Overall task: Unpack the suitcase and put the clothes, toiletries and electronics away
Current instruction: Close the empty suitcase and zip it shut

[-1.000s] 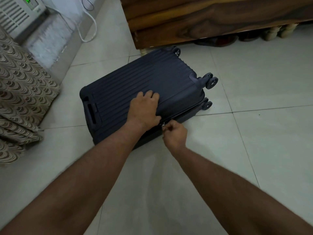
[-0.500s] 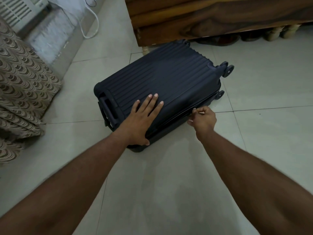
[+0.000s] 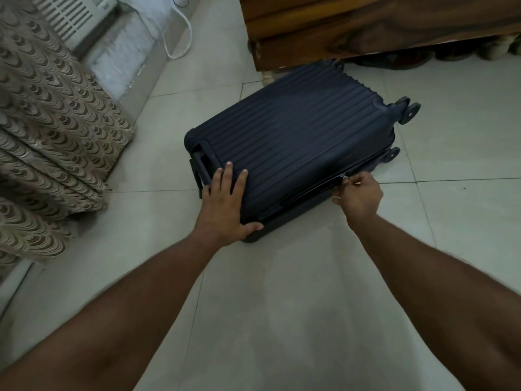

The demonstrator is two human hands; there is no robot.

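The suitcase (image 3: 293, 153) lay closed and flat on the tiled floor (image 3: 296, 306), its wheels (image 3: 407, 110) on the far side of your right-hand grip. Your right hand (image 3: 359, 194) pinched the zipper pull (image 3: 345, 177) on the near side seam. Your left hand (image 3: 225, 204) pressed flat, fingers straight, on the lid at the handle end. Judged from this, the zip was best drawn along the seam line, the pull held low, with the shell pinned to stop sliding.

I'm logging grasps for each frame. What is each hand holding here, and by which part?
Right hand pinches the suitcase's zipper pull. Left hand lies flat on the lid, holding nothing.
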